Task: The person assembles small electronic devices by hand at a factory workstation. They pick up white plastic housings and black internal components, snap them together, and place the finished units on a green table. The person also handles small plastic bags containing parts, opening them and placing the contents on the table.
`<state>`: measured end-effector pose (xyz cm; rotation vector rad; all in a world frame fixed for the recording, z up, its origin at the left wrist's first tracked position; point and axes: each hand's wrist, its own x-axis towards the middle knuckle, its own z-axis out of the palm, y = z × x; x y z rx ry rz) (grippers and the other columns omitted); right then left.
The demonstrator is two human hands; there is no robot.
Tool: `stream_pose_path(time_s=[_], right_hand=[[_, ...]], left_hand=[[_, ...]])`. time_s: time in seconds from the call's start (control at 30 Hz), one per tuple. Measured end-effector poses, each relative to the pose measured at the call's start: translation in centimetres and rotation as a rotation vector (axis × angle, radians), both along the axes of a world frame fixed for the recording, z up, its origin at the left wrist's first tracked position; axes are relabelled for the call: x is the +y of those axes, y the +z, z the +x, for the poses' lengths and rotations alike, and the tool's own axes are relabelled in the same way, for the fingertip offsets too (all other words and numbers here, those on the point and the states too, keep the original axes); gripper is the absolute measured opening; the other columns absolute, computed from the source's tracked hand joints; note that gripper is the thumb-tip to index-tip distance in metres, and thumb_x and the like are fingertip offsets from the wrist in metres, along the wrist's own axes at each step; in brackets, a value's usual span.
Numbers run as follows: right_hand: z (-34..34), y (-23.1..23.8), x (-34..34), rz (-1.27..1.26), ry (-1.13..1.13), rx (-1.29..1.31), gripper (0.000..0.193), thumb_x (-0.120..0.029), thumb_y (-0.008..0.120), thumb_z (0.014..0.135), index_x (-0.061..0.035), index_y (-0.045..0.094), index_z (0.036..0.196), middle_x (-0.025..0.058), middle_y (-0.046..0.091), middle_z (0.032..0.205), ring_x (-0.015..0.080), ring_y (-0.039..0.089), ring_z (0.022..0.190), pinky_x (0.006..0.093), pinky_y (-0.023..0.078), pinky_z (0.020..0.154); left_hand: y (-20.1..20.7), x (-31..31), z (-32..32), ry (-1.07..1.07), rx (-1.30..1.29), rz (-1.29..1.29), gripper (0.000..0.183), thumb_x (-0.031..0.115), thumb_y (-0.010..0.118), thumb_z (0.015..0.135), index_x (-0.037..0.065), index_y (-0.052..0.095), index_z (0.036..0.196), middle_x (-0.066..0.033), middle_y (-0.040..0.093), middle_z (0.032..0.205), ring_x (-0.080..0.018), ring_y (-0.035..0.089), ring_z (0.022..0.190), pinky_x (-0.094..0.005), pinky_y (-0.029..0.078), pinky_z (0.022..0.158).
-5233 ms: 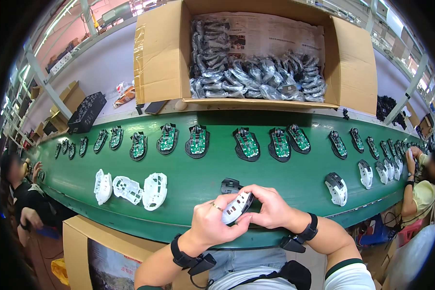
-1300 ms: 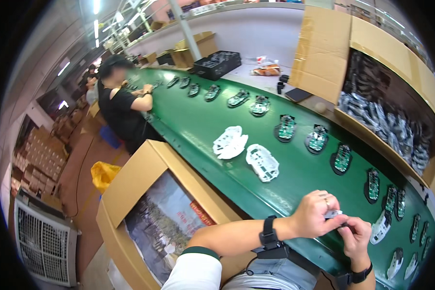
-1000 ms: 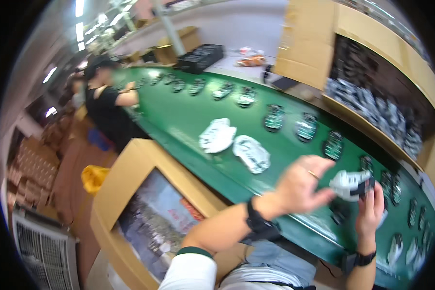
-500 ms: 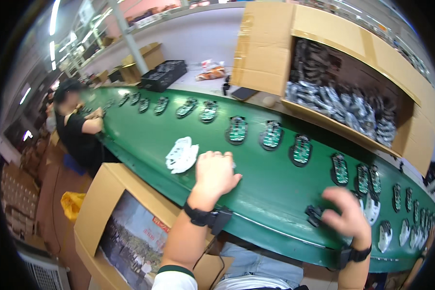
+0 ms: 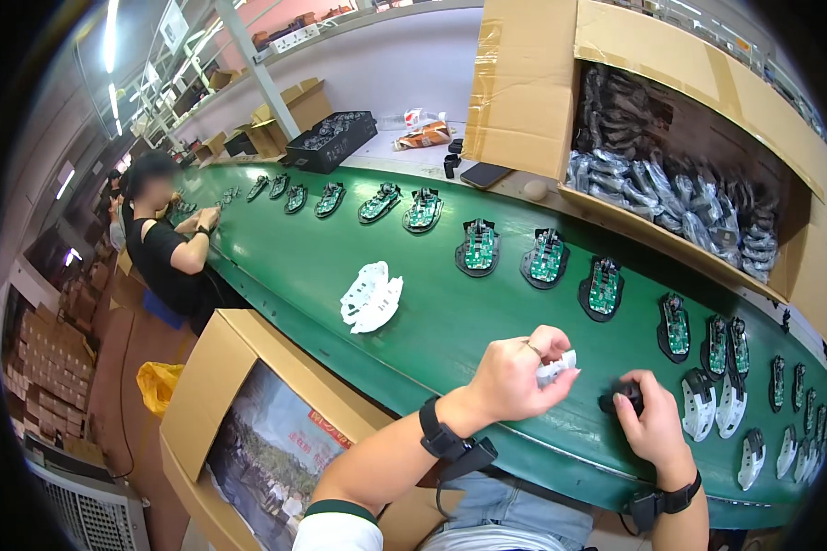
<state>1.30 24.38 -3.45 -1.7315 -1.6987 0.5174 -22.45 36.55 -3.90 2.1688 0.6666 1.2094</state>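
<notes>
My left hand (image 5: 513, 378): narrow pinch, holding a white shell piece (image 5: 550, 369) between thumb and fingers, above the green bench (image 5: 450, 321).
My right hand (image 5: 655, 428): thumb and fingers closed about a dark part (image 5: 621, 396), just right of the shell piece; whether it is clear of the surface, I cannot tell.
Step in hand, as I judge it: one piece taken to each grip. The next move calls for a steady left pinch and a sure right hold.
Loose white shells (image 5: 372, 298): left of my left grip, well apart.
Black-and-white shells (image 5: 698, 406): just right of my right grip.
Circuit boards on dark bases (image 5: 545, 256): a row beyond both grips.
Containers:
Large carton (image 5: 524, 92), beyond my right grip: open, plastic-wrapped pieces (image 5: 648, 191) heaped inside.
Black tray (image 5: 345, 149), far beyond my left grip: small dark pieces (image 5: 335, 129), kind unclear.
Lower carton (image 5: 188, 441), lower left of my left grip: printed sheet (image 5: 276, 450) showing.
</notes>
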Motion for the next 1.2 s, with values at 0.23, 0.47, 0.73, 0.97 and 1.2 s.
stream_pose_path(time_s=[0.23, 0.47, 0.73, 0.97, 1.2], right_hand=[[-0.7, -0.1, 0.1, 0.136, -0.034, -0.407, 0.064, -0.021, 0.085, 0.074, -0.0025, 0.063, 0.131, 0.0176, 0.059, 0.129, 0.038, 0.06, 0.111, 0.0448, 0.052, 0.094], [-1.6, -0.9, 0.2, 0.216, 0.09, -0.154, 0.072, -0.02, 0.089, 0.07, 0.002, 0.06, 0.133, 0.0223, 0.064, 0.131, 0.039, 0.064, 0.116, 0.0426, 0.053, 0.099], [-2.3, -1.3, 0.7, 0.504, 0.136, 0.058, 0.067, -0.014, 0.082, 0.075, 0.0038, 0.058, 0.134, 0.0291, 0.06, 0.137, 0.0397, 0.065, 0.123, 0.0427, 0.054, 0.102], [-2.7, -0.8, 1.2, 0.568, 0.371, -0.059, 0.061, -0.014, 0.083, 0.073, 0.0009, 0.065, 0.129, 0.0215, 0.061, 0.14, 0.0384, 0.066, 0.115, 0.0444, 0.056, 0.096], [-3.3, -0.6, 1.1, 0.665, 0.343, -0.067, 0.061, -0.014, 0.083, 0.07, 0.0004, 0.066, 0.127, 0.0231, 0.063, 0.136, 0.0378, 0.067, 0.111, 0.0446, 0.056, 0.094]], left_hand=[[-1.5, 0.3, 0.5, -0.26, 0.08, 0.147, 0.028, 0.008, 0.077, 0.078, 0.003, 0.063, 0.102, -0.0145, 0.073, 0.1, -0.0303, 0.072, 0.087, -0.0371, 0.058, 0.075], [-1.4, -1.7, 0.4, -0.183, -0.044, -0.326, 0.042, 0.023, 0.08, 0.086, 0.003, 0.06, 0.117, -0.0168, 0.072, 0.097, -0.0331, 0.072, 0.087, -0.0386, 0.057, 0.075], [-3.6, -3.1, 1.6, -0.275, -0.262, -0.418, 0.05, 0.028, 0.077, 0.094, -0.001, 0.058, 0.129, -0.0106, 0.072, 0.104, -0.014, 0.069, 0.093, -0.03, 0.056, 0.08], [-2.8, -2.2, 1.1, -0.191, -0.089, -0.055, 0.084, 0.055, 0.085, 0.078, -0.002, 0.055, 0.132, -0.0175, 0.073, 0.092, -0.0298, 0.075, 0.074, -0.0365, 0.06, 0.067], [-1.3, -2.0, -0.5, -0.205, 0.124, -0.098, 0.094, 0.053, 0.09, 0.072, -0.005, 0.053, 0.136, -0.0185, 0.073, 0.106, -0.0287, 0.075, 0.091, -0.0343, 0.059, 0.081]])
